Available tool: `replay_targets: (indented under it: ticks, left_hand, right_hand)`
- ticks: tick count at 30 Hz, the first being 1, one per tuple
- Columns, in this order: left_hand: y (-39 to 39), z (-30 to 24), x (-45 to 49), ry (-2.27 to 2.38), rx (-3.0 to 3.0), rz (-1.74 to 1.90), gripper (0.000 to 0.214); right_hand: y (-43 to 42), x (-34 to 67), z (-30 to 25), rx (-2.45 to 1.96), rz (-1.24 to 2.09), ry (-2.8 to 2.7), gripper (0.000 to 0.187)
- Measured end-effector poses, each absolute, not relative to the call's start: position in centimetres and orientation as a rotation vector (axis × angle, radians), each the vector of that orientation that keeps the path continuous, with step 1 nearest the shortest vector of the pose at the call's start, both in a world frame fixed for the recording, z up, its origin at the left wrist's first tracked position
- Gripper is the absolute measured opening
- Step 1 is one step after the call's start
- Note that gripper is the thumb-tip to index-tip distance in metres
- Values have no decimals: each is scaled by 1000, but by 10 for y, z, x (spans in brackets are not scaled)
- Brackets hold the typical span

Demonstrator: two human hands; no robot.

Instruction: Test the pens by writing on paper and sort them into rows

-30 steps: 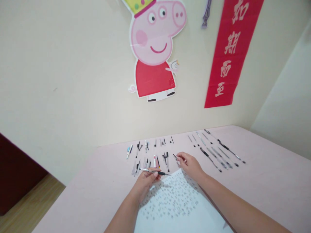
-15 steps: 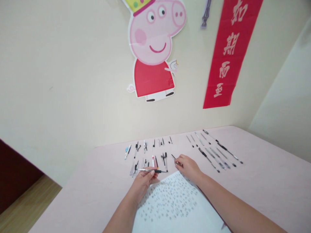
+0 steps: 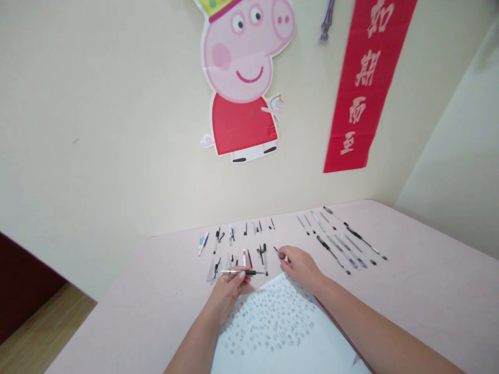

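Observation:
My left hand [image 3: 230,288] is closed around a pen [image 3: 249,272] with a clear barrel and a black grip. The pen lies nearly level, its tip pointing right. To the right, just past the top of a sheet of paper [image 3: 280,317] covered in small handwriting, my right hand [image 3: 294,262] pinches a thin dark pen piece [image 3: 275,250]; its exact kind is hard to make out. Loose pen parts, among them a black pen cap [image 3: 264,247], lie on the table behind the left hand.
Several pens and refills, such as a black-grip pen [image 3: 333,254], lie slanted at the right of the pink tabletop [image 3: 409,280]. More caps and short pen parts [image 3: 218,235] form a row near the wall. A pig cutout [image 3: 244,124] and a red banner [image 3: 356,104] hang there.
The view has shifted slightly, and my hands have barely moved. The pen in my left hand shows its tip more plainly; the right hand keeps its pinch.

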State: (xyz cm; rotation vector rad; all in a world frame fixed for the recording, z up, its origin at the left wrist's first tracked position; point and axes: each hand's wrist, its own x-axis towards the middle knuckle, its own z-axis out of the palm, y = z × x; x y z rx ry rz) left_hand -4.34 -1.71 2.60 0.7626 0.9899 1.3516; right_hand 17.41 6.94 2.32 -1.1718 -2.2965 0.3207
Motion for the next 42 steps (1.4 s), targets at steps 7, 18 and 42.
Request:
replay_targets:
  ticks: [7,18,42]
  left_hand:
    - [-16,26,-43,983,767,1366,27]
    - [-17,29,-41,1013,763,1378,29]
    - [-17,23,-42,1060,838,1276,29]
  right_hand:
    - [50,163,32,-772,454,-2356,20]
    - [43,160,35,-788,482,-2347,15]
    - [41,157,37,-708,430,-2407,10]
